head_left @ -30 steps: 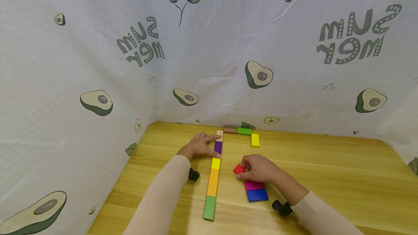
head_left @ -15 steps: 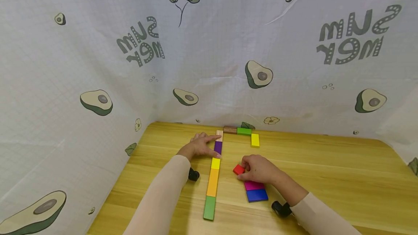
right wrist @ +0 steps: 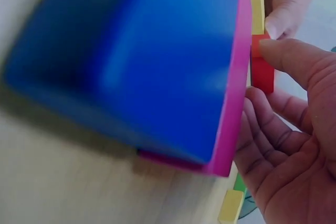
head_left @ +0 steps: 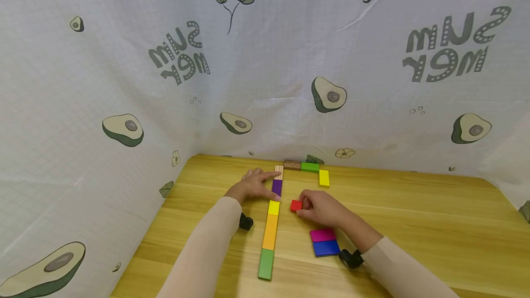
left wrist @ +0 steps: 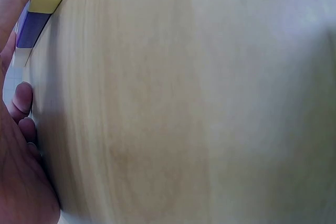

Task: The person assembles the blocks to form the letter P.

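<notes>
My right hand [head_left: 323,208] pinches a red block [head_left: 296,205] between thumb and fingers, just right of a long row of wooden blocks. The row runs from a striped block [head_left: 279,169] at the back through purple [head_left: 277,188], yellow [head_left: 273,208] and orange [head_left: 270,232] blocks to a green block [head_left: 266,265] in front. From the row's left side, my left hand [head_left: 253,185] reaches over it, index finger extended at the striped block and thumb where purple meets yellow. In the right wrist view the red block [right wrist: 262,73] shows beneath the thumb.
A brown block [head_left: 292,165], a bright green block [head_left: 310,167] and another yellow block [head_left: 324,178] bend rightward from the row's back end. Magenta [head_left: 322,235] and blue [head_left: 326,248] blocks lie together before the right forearm. A printed cloth [head_left: 273,82] hangs behind the wooden table [head_left: 414,224].
My right hand has carried the red block left and a little away from me, towards the row, uncovering the magenta block. The left hand has stayed in place.
</notes>
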